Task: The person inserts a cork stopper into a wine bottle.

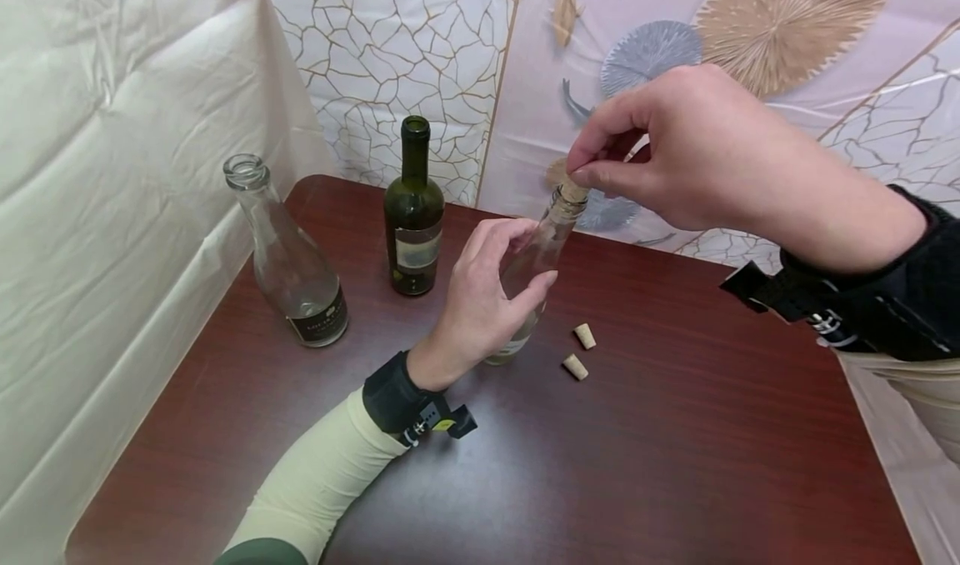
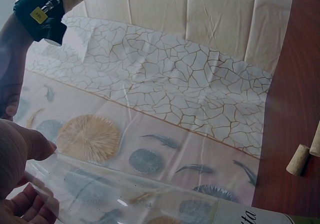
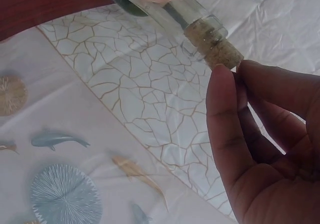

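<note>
Cork [image 3: 220, 51]: sits part-way in the mouth of the clear bottle [image 1: 542, 252], outer end exposed. Right hand [image 1: 675, 148]: narrow grip, thumb and fingertips pinching that exposed end. Left hand [image 1: 483, 298]: wider grip, thumb and fingers curled round the bottle's body below the neck.

Step, as I judge it: working the cork at the mouth; can't tell whether in or out. Either way, keep force along the neck, small twists, no sideways levering; crumbling or snapping is the likely risk. Pinch is near the very end, so could slip. Left should brace firmly, bottle base flat, since smooth glass may turn.

Around: two loose corks, near cork [image 1: 575, 367] and far cork [image 1: 584, 336], lie on the surface [image 1: 675, 432] just right of the bottle. Green bottle [image 1: 413, 211] and black-labelled bottle [image 1: 296, 257] stand uncorked to the left. Patterned sheet [image 1: 390, 48] hangs behind.
</note>
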Motion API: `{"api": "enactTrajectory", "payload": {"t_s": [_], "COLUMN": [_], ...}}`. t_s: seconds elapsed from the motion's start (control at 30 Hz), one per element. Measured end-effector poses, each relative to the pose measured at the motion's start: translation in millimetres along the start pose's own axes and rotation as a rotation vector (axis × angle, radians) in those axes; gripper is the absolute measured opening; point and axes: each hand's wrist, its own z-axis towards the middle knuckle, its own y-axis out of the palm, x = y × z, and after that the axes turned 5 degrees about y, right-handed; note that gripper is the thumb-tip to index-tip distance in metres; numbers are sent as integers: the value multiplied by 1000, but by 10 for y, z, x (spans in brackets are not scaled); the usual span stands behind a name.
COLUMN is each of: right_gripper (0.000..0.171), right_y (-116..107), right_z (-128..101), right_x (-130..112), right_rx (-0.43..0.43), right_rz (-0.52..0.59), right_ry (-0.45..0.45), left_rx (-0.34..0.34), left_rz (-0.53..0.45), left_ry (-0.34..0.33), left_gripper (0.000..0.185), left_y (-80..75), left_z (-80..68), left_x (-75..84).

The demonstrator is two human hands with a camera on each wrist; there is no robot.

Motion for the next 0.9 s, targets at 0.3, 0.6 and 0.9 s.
{"api": "enactTrajectory", "payload": {"t_s": [0.3,0.6,0.9], "right_gripper": [14,6,17], "right_y": [52,255,500], "right_z": [-26,31,144], "right_x": [-41,248,586], "right_rx": [28,58,128], "right_rz": [40,39,71], "right_ry": [-8,-27,-83], "left_rx": [3,4,-1], "left_rz": [-1,1,8], "left_ry": [2,0,3], "left_gripper": [50,50,50], "left_y": [-10,-4,2], "left_z": [11,4,16], "left_x": [-14,-10,-1]}}
